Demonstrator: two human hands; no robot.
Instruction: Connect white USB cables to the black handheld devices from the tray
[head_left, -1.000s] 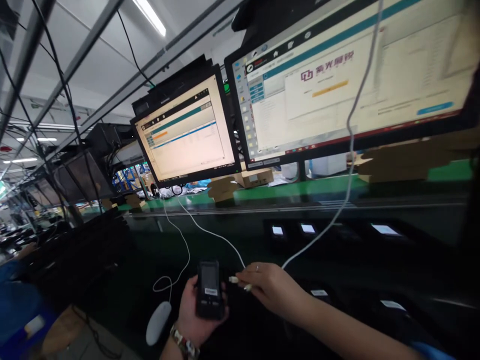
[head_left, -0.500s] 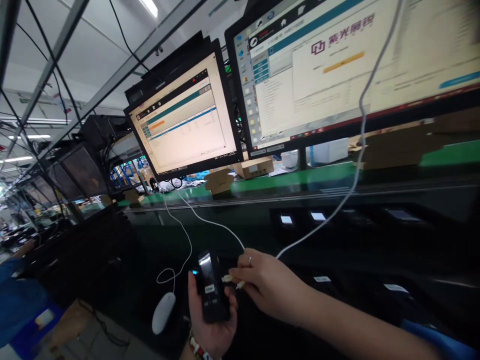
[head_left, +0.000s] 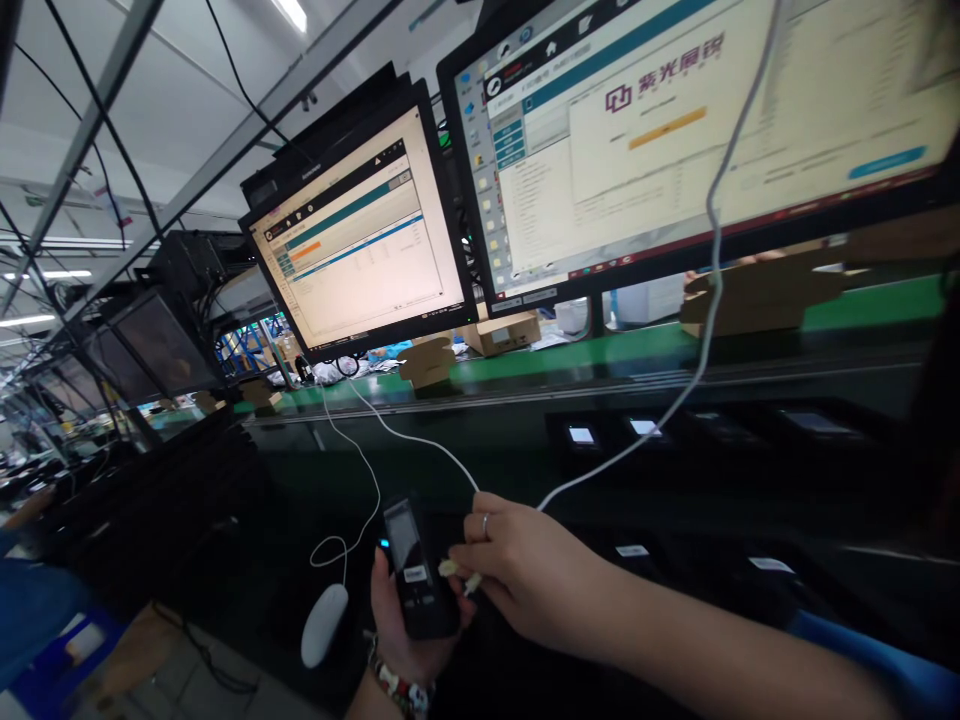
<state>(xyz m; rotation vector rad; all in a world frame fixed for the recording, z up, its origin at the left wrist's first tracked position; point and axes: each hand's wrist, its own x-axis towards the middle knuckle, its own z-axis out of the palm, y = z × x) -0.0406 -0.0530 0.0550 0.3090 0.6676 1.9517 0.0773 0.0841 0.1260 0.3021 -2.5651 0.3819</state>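
My left hand [head_left: 401, 640] is closed round a black handheld device [head_left: 426, 612] with a dark glossy screen, a small white label and buttons. A small blue light [head_left: 385, 543] glows at its left edge. In my right hand [head_left: 532, 575], thumb and fingers pinch the ends of two white cables [head_left: 442, 448]. Their pale plugs [head_left: 448, 567] point at the device's right side, very near it; whether one touches cannot be made out. A white mouse [head_left: 325, 626] lies left of my left hand.
Two lit monitors [head_left: 360, 240] stand above a green shelf [head_left: 510, 368] with cardboard pieces [head_left: 427, 362]. Several dark devices, some with lit screens [head_left: 581, 436], lie in a row at right. One white cable hangs down in front of the right monitor.
The device has turned slightly, so its screen shows less glare. My right hand and the plugs have shifted a little left and down in view. The whole view has also shifted slightly.
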